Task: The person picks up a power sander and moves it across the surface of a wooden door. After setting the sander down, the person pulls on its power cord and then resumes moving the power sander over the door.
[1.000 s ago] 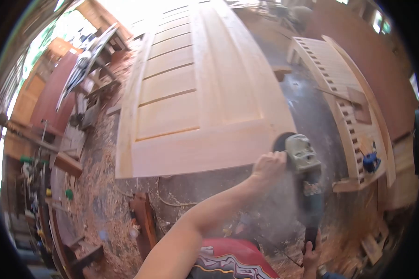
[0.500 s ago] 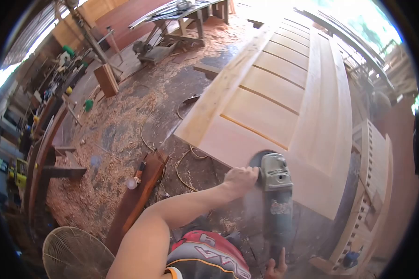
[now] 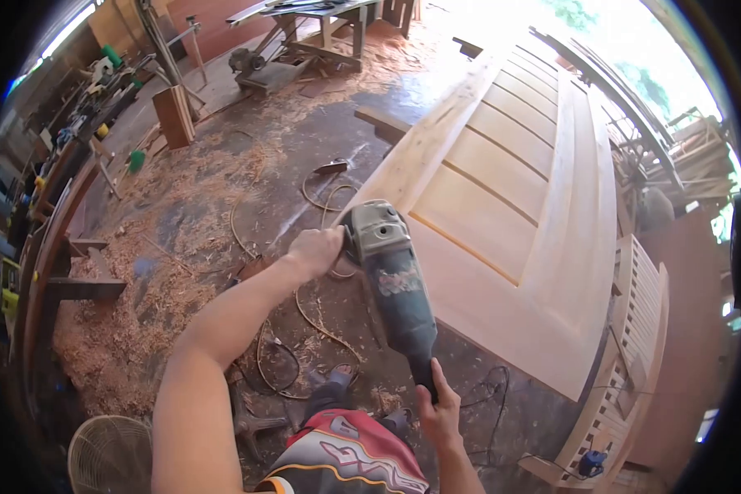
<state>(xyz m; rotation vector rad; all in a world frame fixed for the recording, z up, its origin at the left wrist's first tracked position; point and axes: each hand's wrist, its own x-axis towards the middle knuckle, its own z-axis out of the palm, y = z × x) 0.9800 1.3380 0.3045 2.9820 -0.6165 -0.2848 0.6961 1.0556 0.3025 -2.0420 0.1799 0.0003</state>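
Clenching the fingers of the left hand (image 3: 317, 249) at the left side of the grinder (image 3: 402, 292), near its head. Grasping the rear grip (image 3: 422, 373) with the fingers of the right hand (image 3: 441, 409), below and right of the left fingers. Facing the panelled door (image 3: 502, 325) beyond the right fingers, with the slotted frame (image 3: 634, 329) farther right.

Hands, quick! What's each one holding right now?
Left hand: closed, gripping the grinder at the side of its head.
Right hand: closed, holding the grinder's back end.
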